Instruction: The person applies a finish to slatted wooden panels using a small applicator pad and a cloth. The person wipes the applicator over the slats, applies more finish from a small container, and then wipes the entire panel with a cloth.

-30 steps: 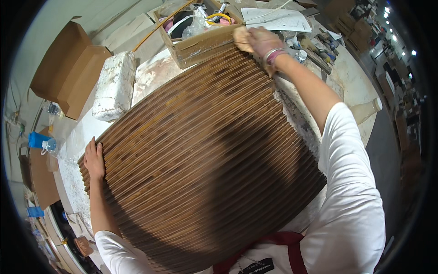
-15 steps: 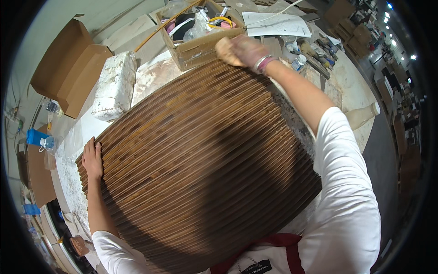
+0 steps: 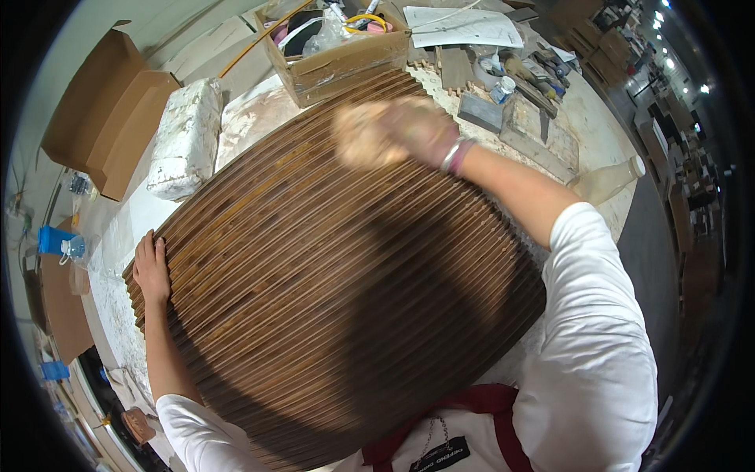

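A large brown wooden panel [image 3: 259, 259] with many parallel ridges lies on the worktable in front of me. My left hand [image 3: 152, 270] rests on its left edge, bare, with fingers apart. In a dusty pinkish glove, my right hand [image 3: 421, 132] is closed on a crumpled tan cloth [image 3: 363, 135] against the ridges near the panel's far edge. Motion blurs both the cloth and the gloved fingers. A purple band with a pale ring circles that wrist. My shadow darkens the panel's near right part.
Beyond the panel stand a carton [image 3: 338, 67] of odds and ends, a white-smeared wrapped block [image 3: 185, 140] and an open cardboard box [image 3: 106, 110]. At right are a grey block [image 3: 480, 112], small tools [image 3: 543, 75] and a translucent bottle [image 3: 609, 181] lying on its side.
My right hand has swept the cloth from the panel's far right corner leftward and nearer to me, onto the ridges. My left hand stays on the left edge. The whole view has shifted slightly.
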The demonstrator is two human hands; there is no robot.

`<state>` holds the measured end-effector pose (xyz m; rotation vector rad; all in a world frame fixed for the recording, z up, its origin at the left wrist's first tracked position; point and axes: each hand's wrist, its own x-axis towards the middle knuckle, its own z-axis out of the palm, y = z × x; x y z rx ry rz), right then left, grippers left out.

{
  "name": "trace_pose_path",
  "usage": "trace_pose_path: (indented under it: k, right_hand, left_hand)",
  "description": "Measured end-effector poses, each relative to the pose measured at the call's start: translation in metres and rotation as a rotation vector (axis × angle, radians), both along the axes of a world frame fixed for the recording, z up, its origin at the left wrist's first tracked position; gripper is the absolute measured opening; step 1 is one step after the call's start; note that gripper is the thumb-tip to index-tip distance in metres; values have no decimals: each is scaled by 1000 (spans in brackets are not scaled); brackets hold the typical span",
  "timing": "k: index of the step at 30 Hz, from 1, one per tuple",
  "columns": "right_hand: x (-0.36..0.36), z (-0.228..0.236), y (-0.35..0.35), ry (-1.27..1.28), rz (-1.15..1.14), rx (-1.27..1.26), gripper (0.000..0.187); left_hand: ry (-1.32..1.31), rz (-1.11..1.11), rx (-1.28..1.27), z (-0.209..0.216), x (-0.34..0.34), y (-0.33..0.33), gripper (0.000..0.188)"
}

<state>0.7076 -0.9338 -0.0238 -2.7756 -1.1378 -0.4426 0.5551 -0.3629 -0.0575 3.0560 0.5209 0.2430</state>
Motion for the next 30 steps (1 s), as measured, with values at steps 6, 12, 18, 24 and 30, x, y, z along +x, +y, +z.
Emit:
trace_pose_path:
  k: [6,12,18,24,30]
  right_hand:
    - [10,70,-80,313,-572,307,24]
    - [-66,71,63,405,-18,-5,34]
    - [-6,5,-48,71,-128,-17,10]
    - [-26,56,26,-59,72,78,6]
    - [-65,50,26,361,-20,320,30]
  left_hand:
    - [-34,13,168,0,-4,-2,53]
    - [-3,-386,97,29,-24,-183,57]
    - [87,-383,-37,26,-25,-182,57]
    - [86,-345,-20,23,-29,-178,58]
    - [69,-353,-25,21,-27,-177,59]
